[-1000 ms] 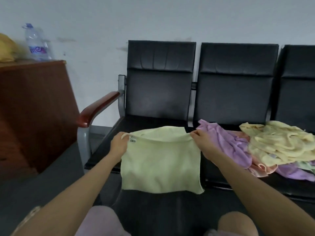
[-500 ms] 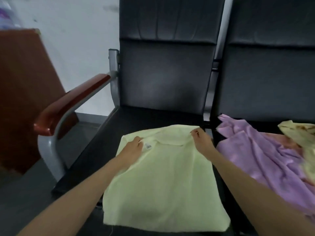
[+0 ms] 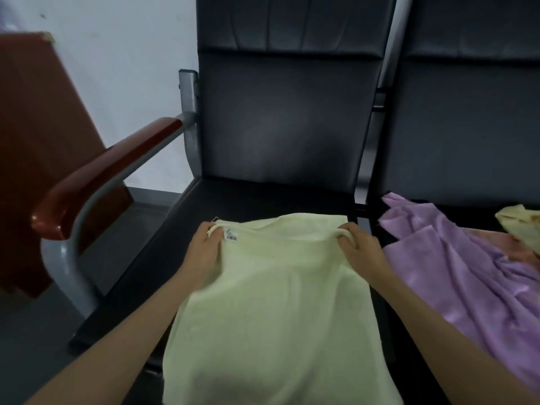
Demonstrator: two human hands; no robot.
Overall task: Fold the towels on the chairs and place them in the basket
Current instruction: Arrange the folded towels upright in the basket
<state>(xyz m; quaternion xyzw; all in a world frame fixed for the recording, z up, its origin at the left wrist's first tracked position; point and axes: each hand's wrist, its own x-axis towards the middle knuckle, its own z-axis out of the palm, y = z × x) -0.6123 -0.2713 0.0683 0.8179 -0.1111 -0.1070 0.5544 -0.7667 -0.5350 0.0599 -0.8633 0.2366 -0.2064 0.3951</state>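
A pale yellow towel point(image 3: 274, 311) lies spread over the seat of the left black chair point(image 3: 181, 235), its near part hanging over the front edge. My left hand point(image 3: 206, 249) pinches its far left corner beside a small white label. My right hand point(image 3: 361, 248) grips the far right corner. On the neighbouring seat a crumpled purple towel point(image 3: 455, 258) lies with another yellow towel point(image 3: 520, 223) at the right edge. No basket is in view.
The chair's red-brown wooden armrest point(image 3: 111, 173) on a grey metal frame stands to the left. A brown wooden cabinet point(image 3: 38, 135) is at far left against the white wall. Black backrests rise behind both seats.
The towel hung in the air between my hands a second ago; it now lies on the seat with my hands still at its far corners. My view has moved closer and lower.
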